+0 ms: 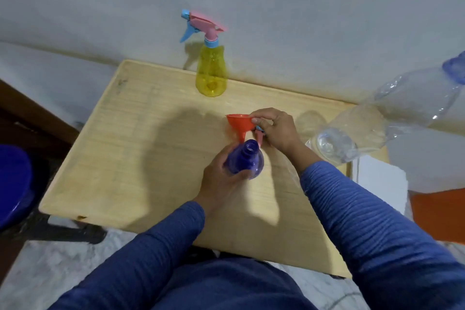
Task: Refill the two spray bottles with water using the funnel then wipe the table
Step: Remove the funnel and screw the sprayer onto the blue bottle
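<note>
My left hand point(221, 173) grips a purple spray bottle point(245, 160) with its neck uncapped, tilted above the wooden table point(120, 148). My right hand point(275, 129) pinches the rim of an orange funnel point(239, 124), whose spout hangs just above and left of the bottle's mouth. A pink and blue spray head point(259, 134) pokes out under my right hand's fingers. A yellow spray bottle point(210, 70) with a pink and blue trigger head stands upright at the table's far edge, by the wall.
A large clear plastic water bottle point(364, 131) with a blue cap lies tilted at the table's right edge. A white block point(377, 178) and something orange point(437, 214) sit to the right. A blue round object point(12, 181) sits at far left.
</note>
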Motion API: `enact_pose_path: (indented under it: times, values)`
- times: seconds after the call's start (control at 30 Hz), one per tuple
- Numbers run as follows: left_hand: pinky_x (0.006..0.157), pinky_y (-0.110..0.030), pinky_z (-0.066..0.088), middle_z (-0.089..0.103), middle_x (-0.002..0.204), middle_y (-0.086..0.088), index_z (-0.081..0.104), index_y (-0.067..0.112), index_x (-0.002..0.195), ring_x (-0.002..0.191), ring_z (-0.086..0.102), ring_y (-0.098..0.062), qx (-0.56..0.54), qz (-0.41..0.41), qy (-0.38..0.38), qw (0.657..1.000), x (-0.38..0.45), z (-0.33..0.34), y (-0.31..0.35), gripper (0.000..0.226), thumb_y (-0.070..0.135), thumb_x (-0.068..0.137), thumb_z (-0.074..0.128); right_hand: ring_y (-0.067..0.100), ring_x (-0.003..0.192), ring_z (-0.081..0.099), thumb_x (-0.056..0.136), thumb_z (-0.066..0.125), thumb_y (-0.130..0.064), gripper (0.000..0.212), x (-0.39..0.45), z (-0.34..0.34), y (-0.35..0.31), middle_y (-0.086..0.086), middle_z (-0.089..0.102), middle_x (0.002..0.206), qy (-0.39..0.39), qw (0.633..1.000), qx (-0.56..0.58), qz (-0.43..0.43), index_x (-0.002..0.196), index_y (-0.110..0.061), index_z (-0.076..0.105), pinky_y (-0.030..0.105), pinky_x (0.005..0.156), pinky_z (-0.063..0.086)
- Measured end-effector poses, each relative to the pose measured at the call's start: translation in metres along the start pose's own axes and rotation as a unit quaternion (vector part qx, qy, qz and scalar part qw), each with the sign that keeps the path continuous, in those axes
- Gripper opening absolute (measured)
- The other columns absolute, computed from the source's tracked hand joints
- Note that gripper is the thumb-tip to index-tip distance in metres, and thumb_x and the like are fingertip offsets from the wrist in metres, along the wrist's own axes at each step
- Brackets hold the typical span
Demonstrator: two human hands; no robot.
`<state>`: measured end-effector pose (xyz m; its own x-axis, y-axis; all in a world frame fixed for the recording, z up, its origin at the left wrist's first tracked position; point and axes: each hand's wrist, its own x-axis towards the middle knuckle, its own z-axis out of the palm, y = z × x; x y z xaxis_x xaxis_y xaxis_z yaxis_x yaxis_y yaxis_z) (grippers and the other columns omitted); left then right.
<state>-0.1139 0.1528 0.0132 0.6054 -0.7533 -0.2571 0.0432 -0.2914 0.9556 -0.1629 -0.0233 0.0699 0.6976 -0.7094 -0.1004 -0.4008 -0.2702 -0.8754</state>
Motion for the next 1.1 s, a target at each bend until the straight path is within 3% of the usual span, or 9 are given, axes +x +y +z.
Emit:
enact_pose_path:
  times: [0.07, 0.17, 0.3, 0.37, 0.5, 0.77, 0.87, 0.97, 1.1]
  values:
    - [0.085, -0.013, 0.048, 0.060, 0.114, 0.025, 0.049, 0.053, 0.117, 0.105, 0.056, 0.009, 0.003, -0.006, 0.002, 1.000, -0.001, 0.001, 0.000, 0.067, 0.049, 0.058, 0.080, 0.042, 0.079, 0.064, 0.084, 0.064, -0.002, 0.016, 0.005, 0.003, 0.001, 0.002, 0.066, 0.095, -0.031, 0.999, -0.015, -0.019, 0.095, -0.008, 0.073, 0.017, 0.060, 0.048]
    - [0.095, -0.021, 0.048, 0.056, 0.127, 0.015, 0.048, 0.038, 0.130, 0.113, 0.054, 0.002, 0.001, -0.009, 0.010, 1.000, 0.001, 0.002, -0.002, 0.085, 0.054, 0.054, 0.080, 0.040, 0.081, 0.064, 0.084, 0.063, 0.000, 0.018, 0.013, 0.005, 0.001, 0.006, 0.068, 0.097, -0.054, 0.998, -0.021, -0.031, 0.095, -0.009, 0.074, 0.036, 0.070, 0.050]
    - [0.097, -0.024, 0.047, 0.055, 0.130, 0.012, 0.047, 0.039, 0.128, 0.116, 0.054, -0.002, 0.006, -0.007, 0.016, 1.000, 0.001, 0.003, -0.002, 0.085, 0.055, 0.051, 0.079, 0.012, 0.106, 0.056, 0.084, 0.065, -0.006, 0.024, 0.014, 0.000, 0.006, 0.005, 0.061, 0.123, -0.065, 0.995, -0.062, -0.042, 0.106, -0.011, 0.071, -0.001, 0.087, 0.034]
    - [0.099, -0.028, 0.047, 0.055, 0.130, 0.011, 0.046, 0.040, 0.127, 0.117, 0.053, -0.002, 0.003, -0.009, 0.017, 1.000, 0.002, 0.003, -0.003, 0.085, 0.055, 0.051, 0.079, 0.017, 0.119, 0.048, 0.083, 0.068, -0.013, 0.034, 0.007, 0.000, 0.016, 0.007, 0.054, 0.129, -0.022, 0.995, -0.088, -0.028, 0.116, -0.018, 0.066, 0.005, 0.094, 0.028]
    - [0.100, -0.035, 0.048, 0.055, 0.132, 0.009, 0.047, 0.037, 0.131, 0.119, 0.054, -0.006, 0.005, -0.010, 0.014, 1.000, 0.004, 0.003, -0.006, 0.089, 0.057, 0.051, 0.081, 0.025, 0.110, 0.050, 0.084, 0.064, -0.014, 0.051, -0.017, 0.004, 0.033, 0.016, 0.044, 0.123, 0.098, 0.985, -0.121, 0.071, 0.133, -0.019, 0.050, 0.019, 0.090, 0.033]
    - [0.100, -0.036, 0.048, 0.052, 0.135, 0.009, 0.043, 0.035, 0.136, 0.121, 0.051, -0.007, 0.032, -0.013, -0.001, 0.999, 0.004, 0.002, -0.007, 0.092, 0.059, 0.054, 0.079, 0.036, 0.100, 0.056, 0.085, 0.051, -0.016, 0.055, -0.016, 0.008, 0.045, 0.022, 0.057, 0.116, 0.079, 0.976, -0.143, 0.144, 0.139, -0.024, 0.041, 0.039, 0.089, 0.046]
    - [0.098, -0.033, 0.049, 0.055, 0.131, 0.010, 0.045, 0.036, 0.133, 0.118, 0.054, -0.005, 0.031, -0.013, 0.002, 0.999, 0.004, 0.001, -0.007, 0.089, 0.056, 0.053, 0.080, 0.030, 0.100, 0.056, 0.086, 0.049, -0.013, 0.060, -0.014, 0.001, 0.034, 0.017, 0.055, 0.116, 0.122, 0.977, -0.077, 0.156, 0.143, -0.025, 0.036, 0.030, 0.085, 0.045]
    - [0.095, -0.027, 0.050, 0.059, 0.123, 0.014, 0.048, 0.039, 0.126, 0.111, 0.057, 0.000, 0.008, -0.013, 0.000, 1.000, 0.003, 0.000, -0.004, 0.082, 0.053, 0.052, 0.080, 0.020, 0.081, 0.053, 0.087, 0.049, -0.011, 0.065, -0.013, -0.012, 0.007, 0.011, 0.050, 0.098, 0.177, 0.977, -0.028, 0.115, 0.146, -0.029, 0.027, 0.027, 0.076, 0.042]
    - [0.087, -0.017, 0.048, 0.060, 0.114, 0.021, 0.047, 0.045, 0.121, 0.105, 0.057, 0.004, 0.022, 0.001, -0.011, 1.000, 0.000, 0.000, 0.000, 0.076, 0.057, 0.052, 0.076, 0.011, 0.070, 0.048, 0.085, 0.047, -0.005, 0.066, -0.018, -0.039, -0.044, -0.001, 0.049, 0.084, 0.220, 0.970, 0.075, 0.063, 0.142, -0.036, 0.033, 0.024, 0.071, 0.046]
